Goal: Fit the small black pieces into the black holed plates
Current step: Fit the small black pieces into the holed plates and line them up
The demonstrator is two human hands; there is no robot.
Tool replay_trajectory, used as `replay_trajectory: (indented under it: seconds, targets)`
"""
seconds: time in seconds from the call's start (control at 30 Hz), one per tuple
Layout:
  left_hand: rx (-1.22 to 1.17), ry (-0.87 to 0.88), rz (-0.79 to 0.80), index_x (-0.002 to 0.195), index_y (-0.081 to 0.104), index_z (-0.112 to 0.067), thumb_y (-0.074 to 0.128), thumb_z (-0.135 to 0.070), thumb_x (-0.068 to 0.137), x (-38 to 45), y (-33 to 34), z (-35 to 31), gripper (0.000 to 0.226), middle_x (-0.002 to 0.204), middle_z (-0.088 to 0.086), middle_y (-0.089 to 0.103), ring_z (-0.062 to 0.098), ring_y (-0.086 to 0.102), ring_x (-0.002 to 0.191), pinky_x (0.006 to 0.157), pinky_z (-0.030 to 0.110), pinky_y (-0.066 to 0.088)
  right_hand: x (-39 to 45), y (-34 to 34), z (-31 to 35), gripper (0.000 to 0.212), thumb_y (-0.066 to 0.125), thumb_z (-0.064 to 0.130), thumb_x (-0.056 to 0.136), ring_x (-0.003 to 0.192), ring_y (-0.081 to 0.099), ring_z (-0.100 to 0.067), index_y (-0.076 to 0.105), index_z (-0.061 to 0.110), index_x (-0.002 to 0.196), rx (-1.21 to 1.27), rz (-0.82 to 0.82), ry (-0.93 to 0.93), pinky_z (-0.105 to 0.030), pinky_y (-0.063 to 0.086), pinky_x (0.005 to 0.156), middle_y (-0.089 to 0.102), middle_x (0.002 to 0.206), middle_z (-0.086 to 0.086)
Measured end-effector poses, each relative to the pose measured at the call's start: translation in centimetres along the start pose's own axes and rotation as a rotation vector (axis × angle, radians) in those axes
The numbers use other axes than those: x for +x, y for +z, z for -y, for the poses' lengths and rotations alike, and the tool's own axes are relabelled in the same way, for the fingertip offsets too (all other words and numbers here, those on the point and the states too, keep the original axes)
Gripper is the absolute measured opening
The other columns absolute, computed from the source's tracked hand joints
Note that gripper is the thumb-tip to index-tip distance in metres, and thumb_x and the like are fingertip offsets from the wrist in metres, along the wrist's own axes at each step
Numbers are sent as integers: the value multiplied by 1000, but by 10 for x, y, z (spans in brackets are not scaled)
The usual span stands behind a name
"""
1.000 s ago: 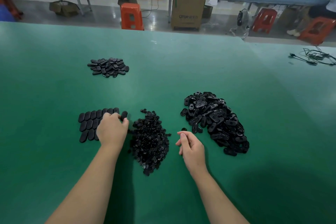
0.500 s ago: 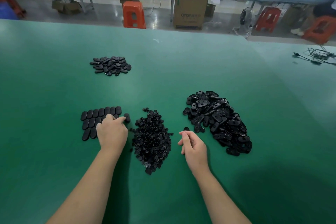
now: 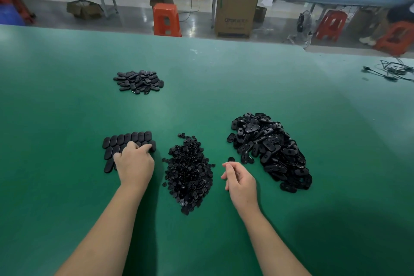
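Fingers of the left hand (image 3: 134, 164) curl down onto the near right part of the rows of black plates (image 3: 127, 141), fingertips pressed on the pieces at the row's right end; whether they pinch one plate or only press on it cannot be told, since the back of the hand hides the contact. That hand also covers the middle of the arrangement, so how many plates lie under it is not visible. The plates that show lie flat, side by side and touching, in neat rows on the green table (image 3: 67, 107).

Right hand (image 3: 240, 178) fingers are loosely curled inward, thumb tip near the forefinger; whether something small sits between them is too hard to make out. Just beyond its fingertips a single black piece (image 3: 231, 159) lies alone on the table.

Between the two hands sits the heap of small black pieces (image 3: 189, 172), a dense pile whose single shapes blur together. To the right of the right hand is a larger heap of holed plates (image 3: 271, 150), tumbled over one another, some showing a hole, many overlapped. Farther back on the left, well apart from the rest, lies a smaller pile of black plates (image 3: 139, 82).

At the table's far right edge, black cables (image 3: 389, 71) are cut off by the frame. Beyond the table stand an orange stool (image 3: 167, 19) and a cardboard box (image 3: 235, 14), its print blurred.
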State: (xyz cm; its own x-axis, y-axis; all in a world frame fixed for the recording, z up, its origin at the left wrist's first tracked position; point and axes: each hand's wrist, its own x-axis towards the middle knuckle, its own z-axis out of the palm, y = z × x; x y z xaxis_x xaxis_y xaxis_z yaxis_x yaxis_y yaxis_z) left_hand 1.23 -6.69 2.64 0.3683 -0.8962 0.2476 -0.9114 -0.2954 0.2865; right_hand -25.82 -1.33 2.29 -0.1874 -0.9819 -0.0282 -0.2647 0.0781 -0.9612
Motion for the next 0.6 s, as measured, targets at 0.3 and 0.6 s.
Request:
replay_trajectory:
  seconds: [0.3, 0.6]
  targets:
    - [-237, 83, -17, 117, 72, -14, 60, -12, 93, -28, -6, -16, 26, 88, 0, 60, 21, 54, 57, 52, 29, 43, -1, 4, -3, 19, 56, 13, 101, 71, 60, -6, 70, 25, 104, -189, -136, -99, -24, 51, 66, 69, 91, 11]
    - [-260, 43, 88, 116, 74, -18, 58, -16, 95, -53, 3, -20, 26, 78, -8, 52, 8, 47, 55, 45, 20, 25, 1, 10, -4, 42, 55, 16, 101, 109, 42, -16, 56, 13, 143, -710, -141, -107, -25, 41, 88, 47, 113, 0]
